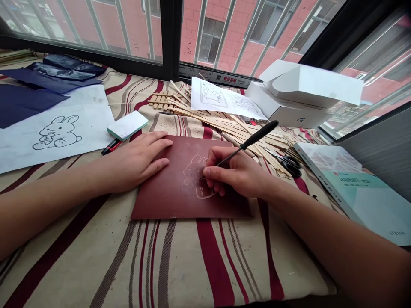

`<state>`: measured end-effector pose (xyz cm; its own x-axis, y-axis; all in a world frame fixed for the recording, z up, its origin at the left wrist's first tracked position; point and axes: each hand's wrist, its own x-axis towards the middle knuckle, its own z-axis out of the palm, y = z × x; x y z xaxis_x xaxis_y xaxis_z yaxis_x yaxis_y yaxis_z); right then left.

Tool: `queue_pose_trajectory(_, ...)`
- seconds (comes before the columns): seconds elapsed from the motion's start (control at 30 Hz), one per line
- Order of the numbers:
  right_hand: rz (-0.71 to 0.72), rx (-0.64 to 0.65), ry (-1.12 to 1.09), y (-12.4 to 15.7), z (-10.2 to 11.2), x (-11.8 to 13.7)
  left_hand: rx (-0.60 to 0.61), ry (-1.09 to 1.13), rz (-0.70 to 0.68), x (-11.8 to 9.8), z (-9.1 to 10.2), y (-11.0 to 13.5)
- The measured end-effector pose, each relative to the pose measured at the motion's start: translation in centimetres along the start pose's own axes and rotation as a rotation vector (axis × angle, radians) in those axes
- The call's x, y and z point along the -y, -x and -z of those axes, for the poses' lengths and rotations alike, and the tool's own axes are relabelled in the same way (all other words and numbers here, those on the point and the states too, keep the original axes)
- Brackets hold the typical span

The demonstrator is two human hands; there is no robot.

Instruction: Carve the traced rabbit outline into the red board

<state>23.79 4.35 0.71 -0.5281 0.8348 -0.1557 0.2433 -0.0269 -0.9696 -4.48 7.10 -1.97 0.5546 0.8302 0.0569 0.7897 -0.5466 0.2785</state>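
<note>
Right hand (234, 173): fingers closed on black-handled stylus (257, 136), tip at rabbit outline (194, 177) on maroon board (160, 205). Left hand (135, 160): open, flat on board edge, at 9 o'clock from right. Around: scissors (290, 166) at 3 o'clock; bamboo strips (231, 124) at 12 o'clock; white box (289, 111), printed "ZTE", at 1 o'clock; rabbit drawing (58, 132) on paper at 9 o'clock from left hand.

Two hands (136, 161) (236, 171), one stylus (258, 134), one scissors (290, 166)

Apartment room: barred window (218, 34), striped cloth (205, 265)
</note>
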Motion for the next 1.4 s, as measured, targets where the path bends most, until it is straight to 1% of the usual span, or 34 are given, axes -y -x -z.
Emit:
queue_pose_trajectory(0.13,0.017,0.002,-0.048,-0.1,0.1,-0.4,0.037,-0.003,0.023,-0.5,0.4,-0.1)
queue_pose_trajectory(0.27,0.068,0.009,-0.016,-0.2,-0.1,-0.7,0.039,-0.01,0.027,-0.6,0.5,-0.1)
queue_pose_trajectory(0.4,0.083,0.016,0.02,-0.2,-0.3,-0.5,0.024,-0.012,0.026,-0.3,0.2,0.0)
queue_pose_trajectory(0.63,0.099,0.002,0.044,-0.2,-0.3,-0.7,-0.04,-0.008,-0.024,0.5,-0.5,-0.1)
queue_pose_trajectory(0.87,0.093,0.02,0.046,-0.2,-0.1,-0.4,-0.002,-0.013,-0.002,0.3,-0.1,-0.1)
queue_pose_trajectory(0.97,0.095,0.029,0.052,-0.1,0.0,-0.3,-0.024,-0.011,-0.016,0.4,-0.2,0.0)
queue_pose_trajectory(1.23,0.063,0.0,0.078,0.0,0.0,-0.2,-0.047,-0.012,-0.036,0.8,-0.5,0.0)
queue_pose_trajectory(1.4,0.054,0.0,0.055,0.1,0.1,-0.2,-0.035,-0.017,-0.024,0.8,-0.5,0.0)
